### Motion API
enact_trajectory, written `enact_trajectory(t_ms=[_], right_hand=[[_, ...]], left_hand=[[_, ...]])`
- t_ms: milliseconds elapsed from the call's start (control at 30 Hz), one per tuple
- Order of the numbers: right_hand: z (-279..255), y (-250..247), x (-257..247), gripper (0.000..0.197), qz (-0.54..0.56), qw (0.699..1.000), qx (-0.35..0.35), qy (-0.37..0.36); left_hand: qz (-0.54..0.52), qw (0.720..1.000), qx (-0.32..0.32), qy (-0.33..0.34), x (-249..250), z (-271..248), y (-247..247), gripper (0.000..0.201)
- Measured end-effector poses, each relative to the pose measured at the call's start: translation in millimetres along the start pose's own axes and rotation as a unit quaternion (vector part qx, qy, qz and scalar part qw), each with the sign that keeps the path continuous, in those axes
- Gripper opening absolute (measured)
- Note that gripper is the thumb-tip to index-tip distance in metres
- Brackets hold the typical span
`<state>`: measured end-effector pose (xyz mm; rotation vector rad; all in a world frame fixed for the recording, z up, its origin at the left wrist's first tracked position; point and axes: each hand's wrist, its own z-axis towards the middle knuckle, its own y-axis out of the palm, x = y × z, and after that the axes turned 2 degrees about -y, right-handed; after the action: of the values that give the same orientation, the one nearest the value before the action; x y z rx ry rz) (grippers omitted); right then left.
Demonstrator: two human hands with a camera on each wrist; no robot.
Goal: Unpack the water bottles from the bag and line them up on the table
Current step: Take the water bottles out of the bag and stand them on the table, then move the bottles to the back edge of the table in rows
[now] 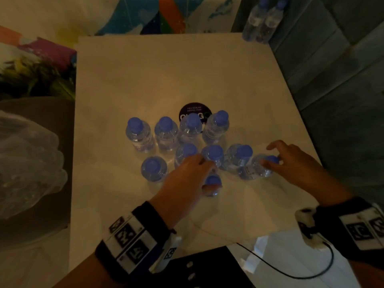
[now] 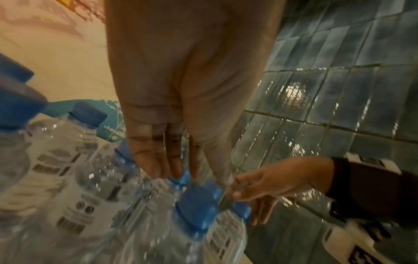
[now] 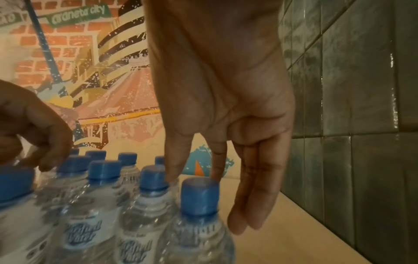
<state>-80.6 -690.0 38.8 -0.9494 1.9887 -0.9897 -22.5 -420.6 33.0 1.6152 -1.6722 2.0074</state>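
Bottles: ten stand upright on the table (image 1: 128, 84), blue caps up, clear bodies. Back row (image 1: 176, 129) of four, straight, sitting over a dark round sticker (image 1: 190, 110). Front row ragged: one bottle apart at the left (image 1: 153, 168), three close together in the middle, a tilted end bottle (image 1: 260, 166) at the right, one stray bottle (image 1: 213, 183) nearer you, out of line. Two more bottles (image 1: 261, 21) stand off the table at the far right corner. Bag (image 1: 27, 163): clear plastic, crumpled, lying left of the table; whether anything is left inside you cannot tell. Left hand (image 1: 187, 175): fingers extended down onto the caps of the middle front bottles, clamped on nothing. Right hand (image 1: 291, 161): thumb and fingers spread around the end bottle's cap and shoulder, fingers straight, contact light at most. Step in hand: by the look of it, unpacking done, lining up under way. Next move calls for you to stand the end bottle straight, then bring the stray and the left bottle into the front row without knocking neighbours.
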Motion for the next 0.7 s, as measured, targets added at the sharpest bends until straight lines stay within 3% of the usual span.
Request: enact_trajectory(t_ms=[100,233,367,500,700], right_hand=[[9.8,-24.3,8.0,0.052,0.013,0.999,0.037,-0.008],[36.3,-53.6,-2.7,0.050,-0.017,0.991,0.045,-0.122],[70.1,-62.5,-39.8,0.056,-0.066,0.959,0.005,-0.275],[102.2,-49.5,-64.3,0.063,-0.097,0.917,-0.062,-0.381],[135.2,-31.3,-68.1,0.048,-0.053,0.887,-0.053,-0.455]], left_hand=[[0.008,0.999,0.045,-0.017,1.7,7.3,-28.4,0.030],[0.092,0.991,0.091,-0.043,-4.9,35.5,-56.1,0.029],[0.147,0.979,0.070,-0.123,-11.6,67.2,-61.6,0.037],[0.186,0.969,0.017,-0.164,-12.1,91.3,-51.3,0.044],[0.151,0.966,0.087,-0.191,-11.9,104.0,-41.8,0.030]])
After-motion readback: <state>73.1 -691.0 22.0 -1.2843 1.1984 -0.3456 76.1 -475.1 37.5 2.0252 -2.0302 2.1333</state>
